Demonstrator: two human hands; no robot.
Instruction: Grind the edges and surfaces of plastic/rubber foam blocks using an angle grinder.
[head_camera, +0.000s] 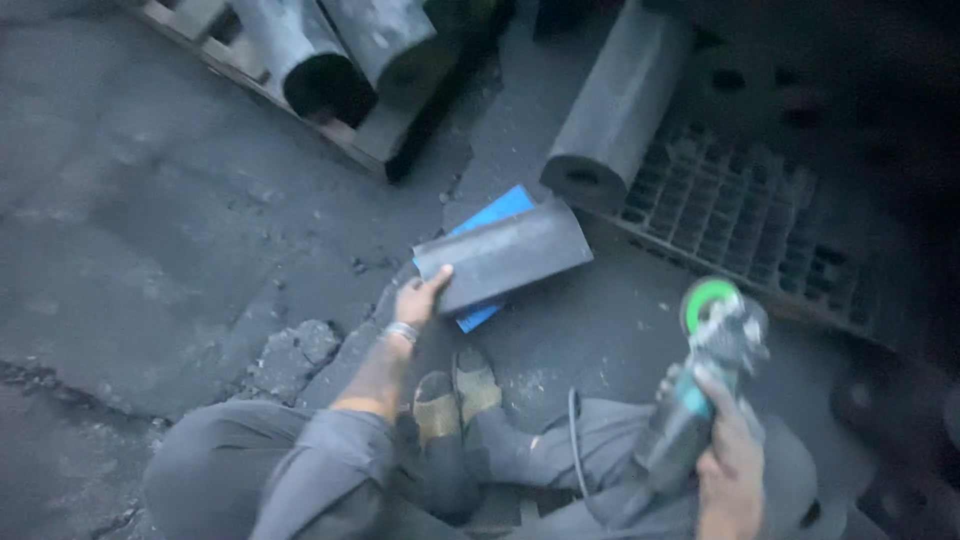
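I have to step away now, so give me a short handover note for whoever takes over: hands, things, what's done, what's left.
Left hand: fingers resting on the near corner of the curved grey piece, steadying it.
Right hand: gripping the angle grinder, raised off the work, green disc up and clear of the piece.
The piece lies on a blue board on the floor, ahead of the person's feet. Grey cylinders lie beyond.
Done: piece placed and held.
Left: no grinding contact yet; whether the disc is spinning cannot be told.
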